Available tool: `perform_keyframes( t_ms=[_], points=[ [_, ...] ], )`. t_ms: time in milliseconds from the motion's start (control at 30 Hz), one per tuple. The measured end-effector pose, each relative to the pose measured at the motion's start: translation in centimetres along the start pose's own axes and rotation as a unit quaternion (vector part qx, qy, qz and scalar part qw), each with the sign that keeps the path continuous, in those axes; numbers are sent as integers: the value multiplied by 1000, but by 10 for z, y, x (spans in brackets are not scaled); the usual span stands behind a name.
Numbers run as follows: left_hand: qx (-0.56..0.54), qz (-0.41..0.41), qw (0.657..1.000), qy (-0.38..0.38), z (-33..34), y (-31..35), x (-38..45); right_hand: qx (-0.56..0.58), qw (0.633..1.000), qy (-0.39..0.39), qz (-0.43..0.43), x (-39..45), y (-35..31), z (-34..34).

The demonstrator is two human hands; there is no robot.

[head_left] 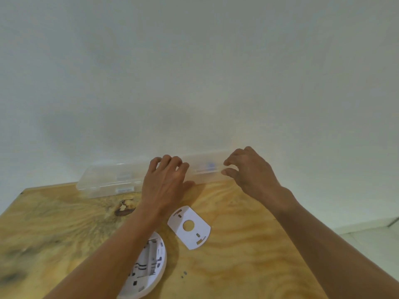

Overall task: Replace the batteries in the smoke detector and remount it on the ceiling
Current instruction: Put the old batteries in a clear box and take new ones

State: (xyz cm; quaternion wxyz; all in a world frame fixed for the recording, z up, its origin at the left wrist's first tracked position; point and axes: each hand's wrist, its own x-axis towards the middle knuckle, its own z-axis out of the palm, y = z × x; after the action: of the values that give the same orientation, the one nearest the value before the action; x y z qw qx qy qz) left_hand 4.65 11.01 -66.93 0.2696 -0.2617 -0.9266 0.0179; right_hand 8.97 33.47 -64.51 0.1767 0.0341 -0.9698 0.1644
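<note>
Your left hand (167,180) presses the clear case (103,180) steady at 12 o'clock; right hand (248,171), fingers curled, works its lid latch, probably for batteries.

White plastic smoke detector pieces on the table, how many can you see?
2: the round detector body, open side up, partly under the left forearm, and the flat mounting plate just right of it. Others may be hidden.

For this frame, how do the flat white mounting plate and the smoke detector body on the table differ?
The mounting plate is a thin flat piece with a round hole and small slots; the smoke detector body is a thicker round shell, open side up, showing inner compartments. The plate lies in full view; the body is partly covered by the left forearm and cut off by the frame's lower edge. Both are white plastic, lying apart on the wooden table.
</note>
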Motion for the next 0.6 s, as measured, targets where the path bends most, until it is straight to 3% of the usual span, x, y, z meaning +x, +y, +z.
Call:
perform_keyframes(
  t_ms=[133, 367, 600],
  points=[
    [-50, 6, 998, 30, -1, -2, -4, 28, 999, 22, 2, -4, 5, 8],
    [-80, -8, 997, 1, -3, 1, 2, 28, 996, 83, -21, -8, 4, 20],
    [-83, -21, 996, -23, -6, 2, 1, 19, 999, 46, -15, -8, 2, 13]
  ],
)
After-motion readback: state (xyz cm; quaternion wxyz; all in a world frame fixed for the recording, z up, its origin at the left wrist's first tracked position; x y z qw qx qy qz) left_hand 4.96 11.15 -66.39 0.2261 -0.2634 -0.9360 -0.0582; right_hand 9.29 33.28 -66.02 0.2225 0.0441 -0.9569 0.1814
